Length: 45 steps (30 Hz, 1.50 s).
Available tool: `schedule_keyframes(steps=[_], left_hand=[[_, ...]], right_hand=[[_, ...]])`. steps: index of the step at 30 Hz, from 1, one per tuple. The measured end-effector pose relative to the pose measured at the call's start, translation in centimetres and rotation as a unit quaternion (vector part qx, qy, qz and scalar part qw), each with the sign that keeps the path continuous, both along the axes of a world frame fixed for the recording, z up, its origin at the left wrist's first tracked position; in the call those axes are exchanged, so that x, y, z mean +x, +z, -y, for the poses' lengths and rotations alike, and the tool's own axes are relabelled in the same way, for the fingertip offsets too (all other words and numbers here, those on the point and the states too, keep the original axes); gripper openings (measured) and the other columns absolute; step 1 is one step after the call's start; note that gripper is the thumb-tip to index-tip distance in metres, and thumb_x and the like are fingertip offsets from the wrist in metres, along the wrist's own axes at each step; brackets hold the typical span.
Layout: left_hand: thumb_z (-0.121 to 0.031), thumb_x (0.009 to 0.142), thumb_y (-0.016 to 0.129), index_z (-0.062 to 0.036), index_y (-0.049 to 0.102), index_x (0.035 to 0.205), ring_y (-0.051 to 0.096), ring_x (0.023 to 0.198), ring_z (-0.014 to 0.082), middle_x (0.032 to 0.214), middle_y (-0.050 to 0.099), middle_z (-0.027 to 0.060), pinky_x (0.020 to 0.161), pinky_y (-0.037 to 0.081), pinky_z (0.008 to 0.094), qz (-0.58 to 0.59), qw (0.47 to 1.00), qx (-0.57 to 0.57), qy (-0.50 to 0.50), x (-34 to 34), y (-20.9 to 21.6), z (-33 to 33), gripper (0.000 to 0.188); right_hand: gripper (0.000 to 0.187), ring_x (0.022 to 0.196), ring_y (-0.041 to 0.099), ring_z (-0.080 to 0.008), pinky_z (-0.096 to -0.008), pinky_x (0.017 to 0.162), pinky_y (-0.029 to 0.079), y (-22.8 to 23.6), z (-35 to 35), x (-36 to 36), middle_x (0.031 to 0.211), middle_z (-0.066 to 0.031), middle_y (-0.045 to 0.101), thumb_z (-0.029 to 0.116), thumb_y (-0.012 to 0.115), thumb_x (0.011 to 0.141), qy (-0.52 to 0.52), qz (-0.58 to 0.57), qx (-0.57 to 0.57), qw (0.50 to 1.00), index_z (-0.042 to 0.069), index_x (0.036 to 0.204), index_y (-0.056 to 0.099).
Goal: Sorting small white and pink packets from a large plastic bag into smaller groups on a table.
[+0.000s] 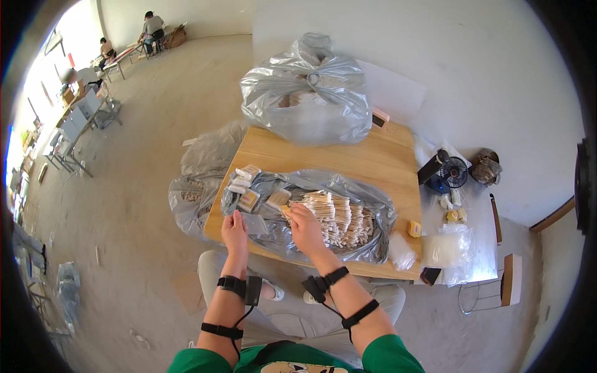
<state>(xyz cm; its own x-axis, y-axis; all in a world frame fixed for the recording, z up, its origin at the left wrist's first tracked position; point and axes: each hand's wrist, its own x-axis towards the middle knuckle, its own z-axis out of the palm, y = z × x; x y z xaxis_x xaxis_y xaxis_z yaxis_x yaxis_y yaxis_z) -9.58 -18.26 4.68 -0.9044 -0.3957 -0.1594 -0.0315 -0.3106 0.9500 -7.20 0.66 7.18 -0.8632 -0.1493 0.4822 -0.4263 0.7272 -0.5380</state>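
Note:
My left hand (234, 235) pinches a small clear plastic bag (255, 224) by its edge, low over the near left of the table. To its right, my right hand (306, 227) is closed on a small yellow card (285, 209) at its fingertips. Just beyond that card lies a row of cotton swabs (278, 198). A big heap of loose swabs (341, 217) spreads to the right on an opened grey plastic sack (379, 199). Several filled swab packets (244, 178) are piled at the sack's left end.
A bulging tied sack (305, 93) stands at the far end of the wooden table (373, 161). Clear bags (403, 251) and yellow cards (415, 229) lie at the right edge. A side table holds a black fan (453, 172) and more bags. Other people work far left.

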Motion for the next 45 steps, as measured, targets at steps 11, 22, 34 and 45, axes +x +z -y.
schedule_keyframes(steps=[11, 22, 34, 45], left_hand=[[-0.029, 0.093, 0.051, -0.015, 0.044, 0.071, 0.037, 0.049, 0.0007, 0.061, 0.045, -0.0065, 0.041, 0.027, 0.0167, 0.019, 0.997, 0.014, -0.069, 0.3, -0.6, -2.6, 0.027], [-0.029, 0.093, 0.05, -0.0108, 0.048, 0.073, 0.032, 0.042, 0.0005, 0.06, 0.051, -0.0029, 0.036, 0.02, 0.0175, 0.003, 0.987, -0.009, -0.158, 1.1, -0.8, -7.5, 0.027], [-0.022, 0.094, 0.047, -0.0093, 0.05, 0.076, 0.032, 0.041, 0.0022, 0.059, 0.055, 0.0012, 0.037, 0.023, 0.0192, 0.038, 0.931, -0.064, -0.356, 4.8, 4.3, -20.0, 0.023], [-0.017, 0.093, 0.048, -0.0027, 0.053, 0.088, 0.039, 0.043, 0.004, 0.063, 0.059, 0.0032, 0.039, 0.031, 0.0201, -0.154, 0.844, -0.228, -0.461, 6.4, 1.5, -33.0, 0.016]], right_hand=[[0.025, 0.067, 0.052, -0.0064, -0.0209, 0.057, 0.043, -1.0, -16.0, 7.5, 0.076, -0.0029, 0.056, -0.002, 0.06, 0.08, -0.247, 0.096, -0.417, 0.87, 0.002, 0.103, 0.051], [0.025, 0.078, 0.061, -0.0257, -0.0347, 0.072, 0.048, -4.3, -37.0, 9.2, 0.087, -0.0147, 0.064, 0.004, 0.06, 0.074, -0.463, 0.132, -0.16, 0.862, 0.003, 0.099, 0.061], [0.023, 0.085, 0.059, -0.0274, -0.0366, 0.072, 0.048, -2.3, -34.1, 10.2, 0.094, -0.0139, 0.057, 0.012, 0.063, 0.077, -0.497, 0.048, 0.018, 0.866, 0.004, 0.098, 0.058], [0.021, 0.06, 0.055, -0.0131, -0.0257, 0.055, 0.045, -3.3, -29.4, 17.2, 0.076, -0.0066, 0.058, 0.007, 0.061, 0.081, -0.341, 0.143, -0.391, 0.843, 0.002, 0.101, 0.055]])
